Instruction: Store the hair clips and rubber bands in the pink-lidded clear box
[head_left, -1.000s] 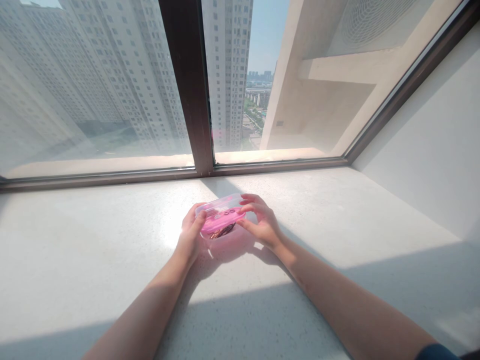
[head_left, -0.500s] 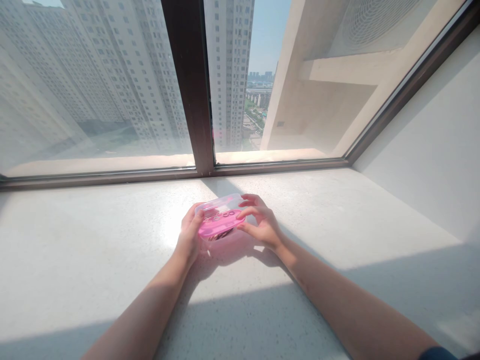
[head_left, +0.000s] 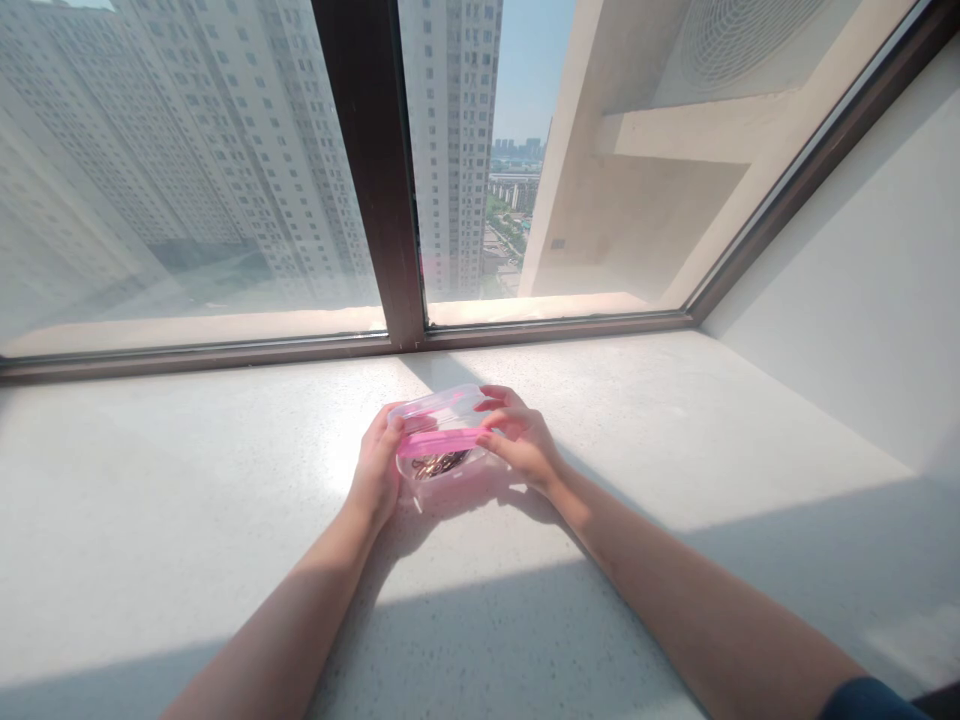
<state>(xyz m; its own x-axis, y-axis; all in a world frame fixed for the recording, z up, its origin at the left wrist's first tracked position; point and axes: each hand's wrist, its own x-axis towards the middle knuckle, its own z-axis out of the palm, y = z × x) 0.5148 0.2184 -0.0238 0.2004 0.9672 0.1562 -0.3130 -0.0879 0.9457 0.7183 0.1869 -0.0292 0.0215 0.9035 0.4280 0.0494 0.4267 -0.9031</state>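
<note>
A small clear pink plastic box [head_left: 441, 445] rests on the pale stone windowsill [head_left: 187, 480], just in front of the window's middle post. Thin dark metal pieces, too small to name, lie inside it. My left hand [head_left: 377, 468] grips the box's left end, thumb on the lid. Fingers of my right hand [head_left: 521, 445] curl over the right end, pinching the lid's edge. The lid sits nearly flat over the box.
A dark window frame [head_left: 375, 200] with a vertical post runs along the sill's far edge. A white wall [head_left: 847, 280] closes off the right side. Sunlight and a band of shadow cross the sill.
The pink lid has come down from a tilted position to lie almost flat on the box. Both hands stayed at the box's ends.
</note>
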